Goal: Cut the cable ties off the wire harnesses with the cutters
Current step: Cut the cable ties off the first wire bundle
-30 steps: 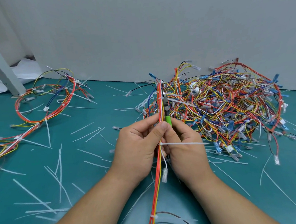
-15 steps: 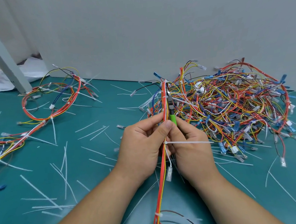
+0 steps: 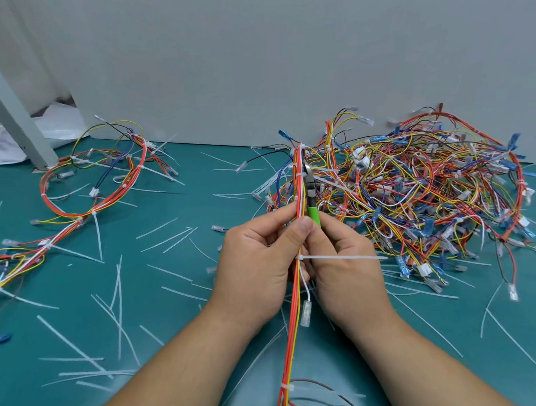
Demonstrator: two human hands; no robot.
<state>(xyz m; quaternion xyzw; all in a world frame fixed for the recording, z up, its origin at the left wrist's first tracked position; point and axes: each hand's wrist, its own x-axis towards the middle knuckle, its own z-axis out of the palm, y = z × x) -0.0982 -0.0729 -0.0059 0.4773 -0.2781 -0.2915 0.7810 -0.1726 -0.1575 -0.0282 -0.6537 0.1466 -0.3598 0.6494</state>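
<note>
**Two hands hold a wire harness and cutters over a teal table**

A grey wall (image 3: 283,60) fills the far half of the view. Below it lies a teal table (image 3: 77,286), strewn with loose white tie tails (image 3: 71,344). On the far right of the table, a big tangled pile of harnesses (image 3: 416,193) in red, yellow, blue and white rests against the wall. On the far left lies 1 coiled harness (image 3: 102,187), with white ties on it, near a slanted grey post (image 3: 6,102).

Your 2 forearms reach in from the near edge and your hands meet at the centre. Your left hand (image 3: 258,266) pinches the held harness (image 3: 290,342) between thumb and fingers. This straight red, orange and yellow bundle runs from the near edge up between your hands toward the wall. Your right hand (image 3: 349,267) is curled round the green handle of the cutters (image 3: 311,200). Their dark head points away from you, just right of the bundle and close against it.

1 white cable tie (image 3: 345,257) wraps the bundle between your hands, and its tail sticks out to the right across your right hand. A small clear connector (image 3: 305,313) hangs on a white wire just below it.
</note>
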